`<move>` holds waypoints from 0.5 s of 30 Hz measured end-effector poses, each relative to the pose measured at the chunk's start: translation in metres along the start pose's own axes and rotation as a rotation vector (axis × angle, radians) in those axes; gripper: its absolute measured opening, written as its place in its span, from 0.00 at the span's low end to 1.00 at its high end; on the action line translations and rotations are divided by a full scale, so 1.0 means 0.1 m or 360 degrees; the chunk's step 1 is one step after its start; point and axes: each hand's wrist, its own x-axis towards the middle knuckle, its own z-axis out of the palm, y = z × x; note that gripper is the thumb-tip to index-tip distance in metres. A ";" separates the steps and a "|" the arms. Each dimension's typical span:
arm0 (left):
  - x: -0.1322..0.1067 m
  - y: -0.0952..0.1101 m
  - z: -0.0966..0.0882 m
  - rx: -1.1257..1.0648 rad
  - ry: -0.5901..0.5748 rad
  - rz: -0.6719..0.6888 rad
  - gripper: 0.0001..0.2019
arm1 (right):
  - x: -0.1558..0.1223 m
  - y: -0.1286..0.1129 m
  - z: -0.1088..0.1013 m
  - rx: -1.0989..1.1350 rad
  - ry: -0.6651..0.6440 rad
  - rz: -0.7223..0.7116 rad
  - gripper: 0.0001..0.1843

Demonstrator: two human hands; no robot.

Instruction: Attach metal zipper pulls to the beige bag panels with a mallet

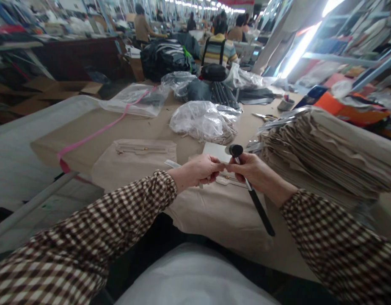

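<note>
My right hand (254, 169) is closed around a hammer (260, 212) with a round black head and a black grip; its head points up and away from me. Its thumb and forefinger meet the fingertips of my left hand (202, 171), which is closed in a pinch. What lies between the fingertips is too small to make out. A pale strip (172, 163) shows beside my left wrist, partly hidden by the hand. Beneath both hands lies a beige fabric panel (214, 216) with a zipper (235, 180). A white plate (216, 151) sits just behind the fingers.
Another beige zippered panel (132, 163) lies to the left. A tall stack of beige pieces (322, 152) stands at the right. Farther back are a plastic bag (198, 120), scissors (263, 116) and a tape roll (285, 103). A pink strap (97, 133) crosses the table's left side. People sit beyond.
</note>
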 end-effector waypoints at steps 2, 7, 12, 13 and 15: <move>0.09 0.00 0.02 0.0289 0.0033 0.0024 0.09 | 0.04 0.13 -0.04 -0.0060 0.0003 0.0061 0.12; 0.32 0.02 0.12 0.1066 0.0173 -0.0096 0.11 | 0.16 0.47 -0.09 -0.0325 -0.0046 0.0263 0.07; 0.43 0.04 0.22 0.1296 0.0270 -0.0184 0.10 | 0.21 0.62 -0.07 -0.0790 0.0032 0.0223 0.08; 0.43 0.04 0.23 0.1313 0.0275 -0.0213 0.10 | 0.21 0.62 -0.07 -0.0853 0.0048 0.0216 0.08; 0.44 0.04 0.24 0.1330 0.0268 -0.0267 0.09 | 0.21 0.61 -0.07 -0.0915 0.0069 0.0222 0.08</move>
